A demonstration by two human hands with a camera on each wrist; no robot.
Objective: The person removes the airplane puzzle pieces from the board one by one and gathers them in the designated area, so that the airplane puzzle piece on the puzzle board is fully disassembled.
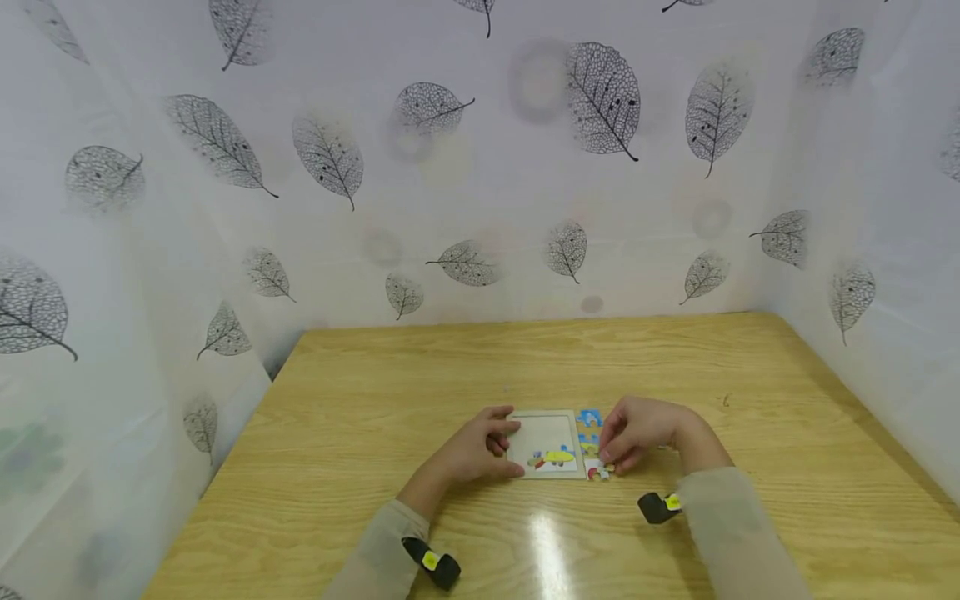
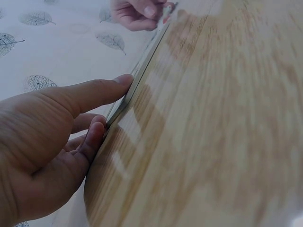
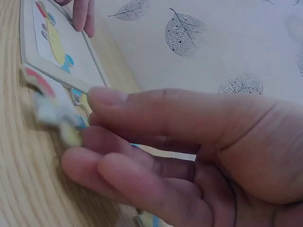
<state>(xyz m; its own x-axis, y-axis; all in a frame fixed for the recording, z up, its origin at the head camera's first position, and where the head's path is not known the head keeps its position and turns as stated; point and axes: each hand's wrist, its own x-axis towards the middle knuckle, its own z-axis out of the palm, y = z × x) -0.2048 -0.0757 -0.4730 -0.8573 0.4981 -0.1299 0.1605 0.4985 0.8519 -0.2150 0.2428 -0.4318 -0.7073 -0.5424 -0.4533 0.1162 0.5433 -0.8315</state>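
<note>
A shallow jigsaw tray [image 1: 536, 432] with a pale rim lies on the table, a yellow, blue and red picture [image 1: 557, 457] along its near side. My left hand [image 1: 476, 442] holds the tray at its left end; in the left wrist view the thumb [image 2: 106, 90] presses its near edge while the other fingers curl at the corner. Just right of the tray, my right hand [image 1: 648, 429] pinches a small jigsaw piece [image 3: 57, 116], blurred in the right wrist view, between thumb and fingertips. A red-and-white piece [image 3: 39, 82] shows close beside it, against the tray's corner.
More jigsaw pieces stand along the tray's right side, among them a blue one [image 1: 590, 417]; the right hand partly covers this group. The wooden table [image 1: 360, 400] meets leaf-printed curtains [image 1: 495, 200] at its back and sides.
</note>
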